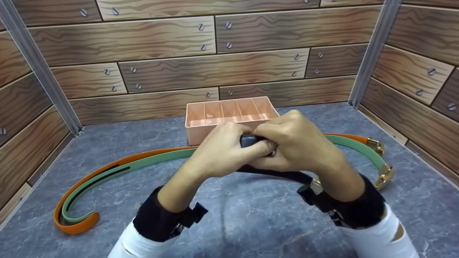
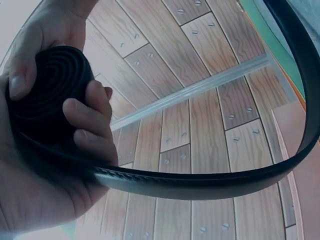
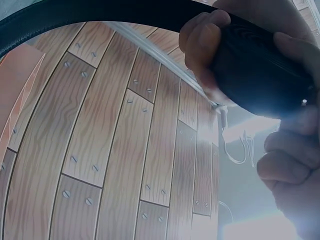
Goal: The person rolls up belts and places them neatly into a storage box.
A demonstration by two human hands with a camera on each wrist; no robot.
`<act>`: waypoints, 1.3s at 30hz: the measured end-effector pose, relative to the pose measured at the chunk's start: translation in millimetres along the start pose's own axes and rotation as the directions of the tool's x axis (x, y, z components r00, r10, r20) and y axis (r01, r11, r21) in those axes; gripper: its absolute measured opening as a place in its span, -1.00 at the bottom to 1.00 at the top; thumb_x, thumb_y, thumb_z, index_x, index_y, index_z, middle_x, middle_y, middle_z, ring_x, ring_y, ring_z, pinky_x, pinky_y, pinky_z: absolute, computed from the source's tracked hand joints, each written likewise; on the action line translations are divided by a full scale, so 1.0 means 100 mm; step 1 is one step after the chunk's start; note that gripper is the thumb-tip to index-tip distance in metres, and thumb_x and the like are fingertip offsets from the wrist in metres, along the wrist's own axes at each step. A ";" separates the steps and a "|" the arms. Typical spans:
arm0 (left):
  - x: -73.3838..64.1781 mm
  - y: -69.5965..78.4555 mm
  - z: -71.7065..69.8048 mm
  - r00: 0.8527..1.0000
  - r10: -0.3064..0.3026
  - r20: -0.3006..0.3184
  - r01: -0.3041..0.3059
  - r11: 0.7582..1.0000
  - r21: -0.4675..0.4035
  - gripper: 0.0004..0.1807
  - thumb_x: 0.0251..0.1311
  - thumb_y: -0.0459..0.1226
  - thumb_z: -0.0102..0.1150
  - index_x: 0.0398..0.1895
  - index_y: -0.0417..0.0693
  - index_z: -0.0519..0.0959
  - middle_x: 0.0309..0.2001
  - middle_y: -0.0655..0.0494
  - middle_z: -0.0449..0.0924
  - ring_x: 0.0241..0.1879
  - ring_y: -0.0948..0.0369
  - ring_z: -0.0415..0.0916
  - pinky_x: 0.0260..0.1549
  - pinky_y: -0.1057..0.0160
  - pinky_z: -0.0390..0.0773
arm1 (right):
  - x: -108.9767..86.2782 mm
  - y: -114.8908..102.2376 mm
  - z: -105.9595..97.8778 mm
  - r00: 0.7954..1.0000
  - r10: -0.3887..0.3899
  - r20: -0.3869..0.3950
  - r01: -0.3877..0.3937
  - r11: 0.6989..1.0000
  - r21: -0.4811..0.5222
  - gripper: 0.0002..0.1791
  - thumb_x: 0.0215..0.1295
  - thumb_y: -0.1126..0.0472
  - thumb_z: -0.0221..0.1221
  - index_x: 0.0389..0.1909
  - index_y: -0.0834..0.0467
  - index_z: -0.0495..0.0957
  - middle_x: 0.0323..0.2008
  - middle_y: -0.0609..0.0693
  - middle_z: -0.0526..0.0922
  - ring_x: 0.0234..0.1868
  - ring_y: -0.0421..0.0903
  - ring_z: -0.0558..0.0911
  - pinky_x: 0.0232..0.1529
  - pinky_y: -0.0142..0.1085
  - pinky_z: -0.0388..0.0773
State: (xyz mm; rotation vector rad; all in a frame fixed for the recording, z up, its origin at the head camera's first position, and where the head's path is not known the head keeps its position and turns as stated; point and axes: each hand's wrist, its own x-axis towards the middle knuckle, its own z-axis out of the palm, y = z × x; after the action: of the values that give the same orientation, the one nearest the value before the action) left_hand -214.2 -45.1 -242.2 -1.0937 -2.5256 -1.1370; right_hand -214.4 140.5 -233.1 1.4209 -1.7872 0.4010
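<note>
A black belt (image 2: pixel 55 75) is wound into a tight coil at one end, held between both hands at the middle of the head view. My left hand (image 1: pixel 226 150) grips the coil from the left, its thumb across the near side. From the right, my right hand (image 1: pixel 297 143) grips the same coil with curled fingers. The belt's loose length (image 2: pixel 195 186) loops away from the coil in the left wrist view. In the head view it runs below the hands to a gold buckle (image 1: pixel 317 185) beside the right wrist. The hands hide much of the coil.
Behind the hands stands a pink divided box (image 1: pixel 200 134). A green belt (image 1: pixel 161 156) and an orange belt (image 1: pixel 123 160) lie side by side across the grey table (image 1: pixel 251 222), curled at the left, gold buckles (image 1: pixel 385 173) at the right. Wood-patterned walls (image 1: pixel 251 68) enclose the back and sides.
</note>
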 end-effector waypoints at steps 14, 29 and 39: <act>0.07 -0.11 -0.02 0.977 0.186 0.103 -0.071 0.744 -0.665 -0.65 0.25 -0.08 -0.05 -0.44 -0.18 0.54 -0.61 0.16 0.48 -0.72 0.22 0.46 -0.70 0.28 0.47 | -0.01 0.06 0.07 0.957 0.171 -0.234 -0.137 0.978 0.155 -0.48 0.19 -0.24 0.32 -0.69 0.08 0.52 -0.87 -0.20 0.23 -0.80 -0.35 0.20 -0.76 -0.46 0.11; 0.02 -0.04 0.01 0.987 -0.130 0.094 0.124 0.990 0.066 -0.61 0.18 0.12 0.07 -0.67 0.15 0.44 -0.68 0.28 0.42 -0.71 0.31 0.39 -0.67 0.28 0.43 | -0.01 0.05 0.05 0.992 0.038 0.120 -0.036 0.999 -0.015 -0.65 -0.02 0.09 0.43 -0.65 0.09 0.43 -0.77 -0.15 0.38 -0.74 -0.31 0.25 -0.72 -0.41 0.26; 0.05 -0.11 -0.05 0.990 0.078 0.114 -0.042 0.957 -0.289 -0.56 0.51 0.01 -0.12 -0.31 -0.07 0.62 -0.48 0.05 0.63 -0.75 0.10 0.57 -0.74 0.05 0.60 | -0.02 0.14 0.02 0.993 0.116 -0.030 -0.111 0.986 0.127 -0.56 0.15 -0.15 0.39 -0.61 0.12 0.57 -0.84 -0.17 0.33 -0.77 -0.36 0.22 -0.76 -0.48 0.17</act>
State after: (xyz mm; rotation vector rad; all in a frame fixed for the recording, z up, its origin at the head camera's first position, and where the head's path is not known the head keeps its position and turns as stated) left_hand -225.8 -51.0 -243.4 -1.3388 -2.4500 -1.4962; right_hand -227.7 145.1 -232.5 1.3907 -1.8452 0.6046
